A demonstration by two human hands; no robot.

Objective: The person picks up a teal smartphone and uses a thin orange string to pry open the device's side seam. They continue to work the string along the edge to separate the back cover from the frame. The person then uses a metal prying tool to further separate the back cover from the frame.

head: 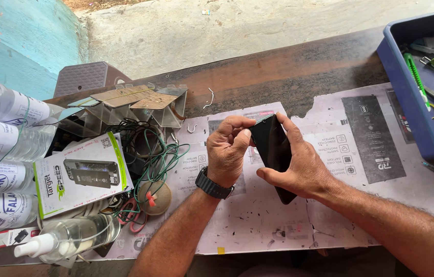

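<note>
The right hand (304, 169) held a black phone (273, 149) above the middle of the counter (288, 66), fingers closed around its edges, thumb across the lower part of its dark face. The phone stood tilted, its upper end near the left hand (229, 149). The left-hand fingers were curled narrow and pinched at the phone's top corner. A dark watch (213, 185) sat on the left wrist.

Below the hands, printed paper sheets (258, 215) covered the counter. To the left lay a white and green box (81, 174) with a picture of a device on it, resting on a tangle of green and black wires (158, 154). Clear plastic bottles (1, 143) lay further left, and a clear spray bottle (68, 238) lay near the front edge. Behind the wires stood clear plastic holders (135, 105). At the far right, a blue tray (406, 92) held green-handled tools (416, 77).
</note>
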